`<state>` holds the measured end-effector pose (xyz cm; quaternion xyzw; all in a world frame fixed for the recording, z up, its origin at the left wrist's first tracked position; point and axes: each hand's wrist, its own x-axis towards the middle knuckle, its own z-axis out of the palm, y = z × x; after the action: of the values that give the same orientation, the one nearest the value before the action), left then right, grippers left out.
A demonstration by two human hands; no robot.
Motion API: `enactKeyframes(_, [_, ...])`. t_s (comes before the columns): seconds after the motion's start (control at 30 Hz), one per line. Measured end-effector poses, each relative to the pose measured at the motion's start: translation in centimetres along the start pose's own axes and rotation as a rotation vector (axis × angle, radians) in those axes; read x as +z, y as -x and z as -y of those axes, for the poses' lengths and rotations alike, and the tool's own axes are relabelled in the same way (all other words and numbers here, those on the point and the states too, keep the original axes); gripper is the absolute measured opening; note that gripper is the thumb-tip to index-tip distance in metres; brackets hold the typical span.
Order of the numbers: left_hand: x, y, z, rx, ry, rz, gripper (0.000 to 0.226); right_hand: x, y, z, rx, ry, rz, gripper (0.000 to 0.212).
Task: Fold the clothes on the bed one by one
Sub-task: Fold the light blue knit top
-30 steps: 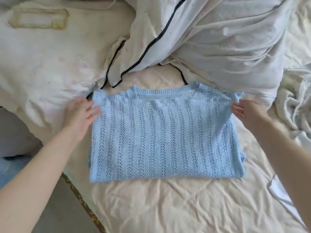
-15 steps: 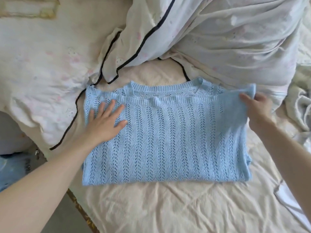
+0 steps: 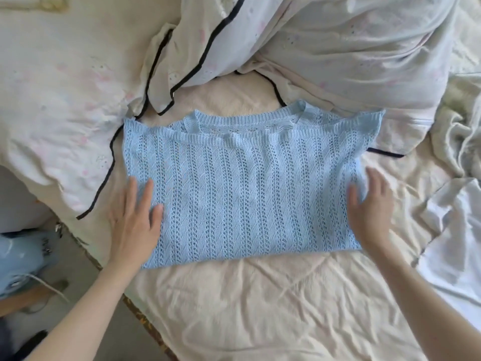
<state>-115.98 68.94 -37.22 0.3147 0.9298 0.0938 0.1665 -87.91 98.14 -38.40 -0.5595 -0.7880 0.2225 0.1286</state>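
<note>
Blue top [image 3: 247, 188] is lying flat mid-frame on the bed [image 3: 260, 308], already folded into a wide rectangle, long axis running left-right, collar toward the top of the frame. Left hand [image 3: 134, 225] is resting flat on its lower-left edge, fingers straight and spread, holding nothing. Right hand [image 3: 369, 212] is lying flat at the right edge, grip likewise wide, nothing pinched. Each hand is sitting at one short end, equally near, so a next fold would likely bring one end across toward the other. White garment [image 3: 453, 246] is waiting at right; no containers in view
</note>
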Motion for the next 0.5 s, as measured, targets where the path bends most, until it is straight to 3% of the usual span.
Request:
enactKeyframes(0.13, [0.5, 4.8, 1.2, -0.210, 0.341, -0.015, 0.058, 2.4, 7.5, 1.2, -0.346, 0.163, 0.135, 0.050])
enactKeyframes(0.27, [0.3, 6.0, 1.5, -0.220, 0.367, 0.000, 0.061, 5.0, 11.3, 4.8, -0.526, 0.209, 0.296, 0.049])
enactKeyframes(0.4, [-0.7, 5.1, 1.5, -0.368, 0.454, 0.046, 0.059, 7.0, 12.1, 6.3, -0.470, 0.295, 0.391, 0.057])
enactKeyframes(0.5, [-1.2, 5.2, 1.5, -0.369, 0.448, 0.074, 0.061, 7.7, 12.0, 6.4, -0.414, 0.365, 0.461, 0.063])
